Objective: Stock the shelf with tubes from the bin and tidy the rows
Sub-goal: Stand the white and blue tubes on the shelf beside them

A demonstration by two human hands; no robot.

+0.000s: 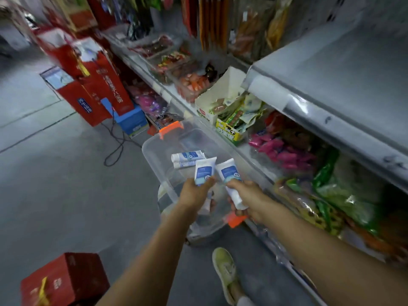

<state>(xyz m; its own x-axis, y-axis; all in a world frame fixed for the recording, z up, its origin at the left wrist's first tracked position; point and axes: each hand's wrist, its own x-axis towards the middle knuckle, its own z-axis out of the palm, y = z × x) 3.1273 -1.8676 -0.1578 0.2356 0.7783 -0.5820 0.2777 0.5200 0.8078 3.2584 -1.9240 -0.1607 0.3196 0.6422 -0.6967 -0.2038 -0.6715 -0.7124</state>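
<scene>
Nearest the camera a pale shoe (225, 270) stands on the grey floor, with a red carton (66, 279) off to the left. Past them both forearms reach forward over the clear bin (146, 151), which sits on the floor just beside the shelving. The left hand (194, 193) has its grip closed round the middle of a white-and-blue tube (204, 171), and the right hand (248, 195) has its grip closed round a second tube (229, 173); the two are held above the bin, crimped ends up and fanned slightly apart. Further in, two more tubes (187, 156) lie flat on the bin's bottom, short of its orange latch (171, 129). The step in hand looks like the pick-up, done for this pair. The next move likely calls for carrying both to the right and up toward the grey shelf (331, 74) above the snack packets (284, 151) and setting them in line; no row of tubes is in view, so their exact place cannot be told
</scene>
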